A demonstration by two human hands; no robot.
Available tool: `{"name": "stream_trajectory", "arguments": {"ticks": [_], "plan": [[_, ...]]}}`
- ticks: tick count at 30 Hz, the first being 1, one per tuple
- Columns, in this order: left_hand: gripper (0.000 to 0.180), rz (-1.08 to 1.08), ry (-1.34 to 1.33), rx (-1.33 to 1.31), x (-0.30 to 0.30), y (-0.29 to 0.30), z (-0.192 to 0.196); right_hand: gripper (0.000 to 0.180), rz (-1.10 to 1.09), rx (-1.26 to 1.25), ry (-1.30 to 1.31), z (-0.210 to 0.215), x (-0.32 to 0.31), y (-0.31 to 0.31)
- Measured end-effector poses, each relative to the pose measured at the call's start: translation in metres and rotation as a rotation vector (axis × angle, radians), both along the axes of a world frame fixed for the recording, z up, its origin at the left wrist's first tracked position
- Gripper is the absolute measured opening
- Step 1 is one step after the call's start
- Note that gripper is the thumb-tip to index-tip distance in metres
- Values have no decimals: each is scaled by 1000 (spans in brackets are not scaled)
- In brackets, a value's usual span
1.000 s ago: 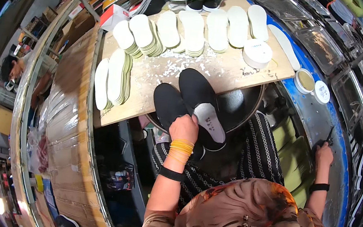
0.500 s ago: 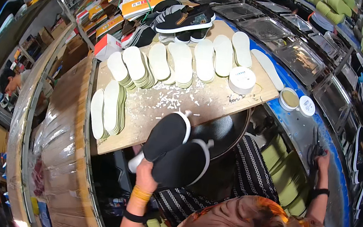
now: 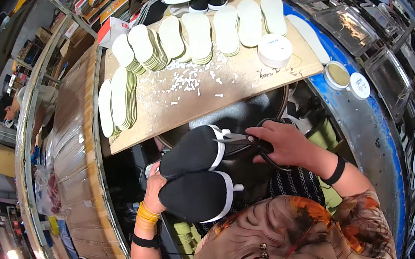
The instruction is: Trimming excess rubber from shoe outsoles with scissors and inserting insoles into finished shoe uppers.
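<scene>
Scissors (image 3: 263, 145) meeting a white tab (image 3: 226, 132) on a black shoe (image 3: 189, 150)

Taking that shoe as the clock's centre, the left hand (image 3: 154, 194) is clamping it together with a nearer shoe (image 3: 193, 200) by their left ends, at about 7 o'clock, both white rims facing 3. Over at 2, the right hand (image 3: 288, 143) is gripping the scissors by their dark handles; the blades are pointing toward 9 and reaching the tab, though I'm unable to tell whether they're biting it. A second tab (image 3: 238, 187) is jutting from the nearer shoe at 4. Toward 12, a board (image 3: 157, 115) is bearing pale insoles (image 3: 197, 29) and white scraps (image 3: 187, 82). A tub (image 3: 274, 50) is standing on it at 1, and an open tin (image 3: 337, 73) is sitting beyond, between 1 and 2. A co-worker (image 3: 11, 107) is leaning over near 9
</scene>
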State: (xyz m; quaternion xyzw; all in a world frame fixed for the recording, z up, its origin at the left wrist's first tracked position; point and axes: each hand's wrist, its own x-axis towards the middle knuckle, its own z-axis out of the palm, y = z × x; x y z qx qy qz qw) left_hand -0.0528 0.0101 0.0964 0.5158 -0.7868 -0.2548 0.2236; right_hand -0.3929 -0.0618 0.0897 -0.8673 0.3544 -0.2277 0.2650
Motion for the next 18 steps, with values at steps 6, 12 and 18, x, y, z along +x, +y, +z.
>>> {"name": "stream_trajectory", "arguments": {"ticks": [6, 12, 18], "plan": [[25, 96, -48, 67, 5, 10, -16, 58, -61, 72, 89, -46, -14, 6], [25, 169, -56, 52, 3, -2, -19, 57, 47, 112, -121, -21, -23, 13], [13, 217, -74, 23, 5, -3, -28, 54, 45, 206, 94, -24, -21, 14]]}}
